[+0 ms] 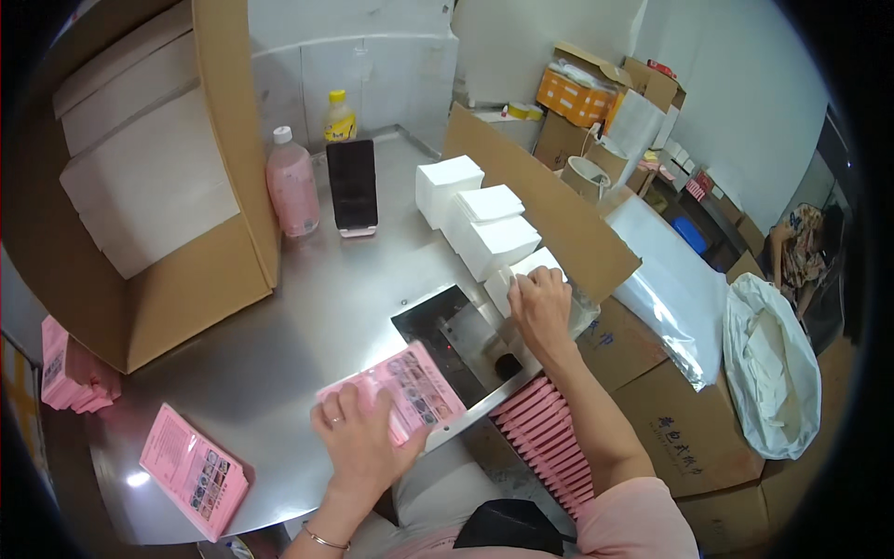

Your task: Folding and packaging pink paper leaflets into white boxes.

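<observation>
My left hand (363,438) lies spread over a pink printed plastic packet (410,377) near the table's front edge, beside a rectangular opening (447,326) in the metal top. The fingers are apart and rest on its surface. My right hand (542,303) is closed, its fingertips pinching the top of a white paper stack (503,287) just right of the opening. The palm side of that hand is hidden. Behind it, more white paper stacks (498,244) stand in a row along a cardboard flap. Another pile of pink packets (196,470) lies at the front left.
A large open carton (265,224) with white blocks fills the left side. A pink bottle (292,186), a phone on a stand (352,186) and a yellow-capped bottle (340,119) stand behind. Pink packets (549,438) hang below the right edge. Cartons and a white bag (773,373) are at right; a person (805,247) sits beyond.
</observation>
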A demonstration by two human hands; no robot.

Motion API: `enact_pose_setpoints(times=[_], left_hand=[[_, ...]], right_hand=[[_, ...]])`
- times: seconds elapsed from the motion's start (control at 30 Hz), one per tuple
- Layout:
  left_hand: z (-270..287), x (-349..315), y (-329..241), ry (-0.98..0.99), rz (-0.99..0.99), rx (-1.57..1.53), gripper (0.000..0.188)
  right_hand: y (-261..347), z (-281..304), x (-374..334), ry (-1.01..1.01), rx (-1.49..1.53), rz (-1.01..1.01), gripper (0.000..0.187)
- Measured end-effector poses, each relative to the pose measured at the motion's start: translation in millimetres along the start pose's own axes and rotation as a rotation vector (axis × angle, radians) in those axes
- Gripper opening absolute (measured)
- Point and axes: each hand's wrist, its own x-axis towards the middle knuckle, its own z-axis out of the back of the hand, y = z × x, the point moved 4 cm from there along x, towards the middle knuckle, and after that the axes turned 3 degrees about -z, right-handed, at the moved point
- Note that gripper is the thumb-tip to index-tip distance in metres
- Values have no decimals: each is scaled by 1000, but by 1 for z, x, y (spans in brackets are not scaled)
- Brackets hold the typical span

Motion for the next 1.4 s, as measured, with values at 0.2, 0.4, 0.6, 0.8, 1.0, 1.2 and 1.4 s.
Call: enact_pose_setpoints(times=[0.2,0.4,0.6,0.8,1.0,1.2,1.4], left_hand=[[1,2,-1,85,-62,-85,53],[-14,0,-1,63,-56,-141,43],[-14,-3,0,95,-72,-225,37],[6,-3,9,172,2,-378,57],[2,-1,-5,156,-71,-498,85],[43,-27,27,179,4,-394,61],[97,-88,97,-90,281,-37,26]], right_hand=[[-8,7,5,12,143,-16,13],[-14,8,1,7,184,-8,14],[-15,17,-2,-125,136,78,32],[104,39,-95,112,572,641,39],[144,-5,-87,276,420,621,31],[79,-55,-60,414,385,287,18],[72,23,-27,94,313,224,21]])
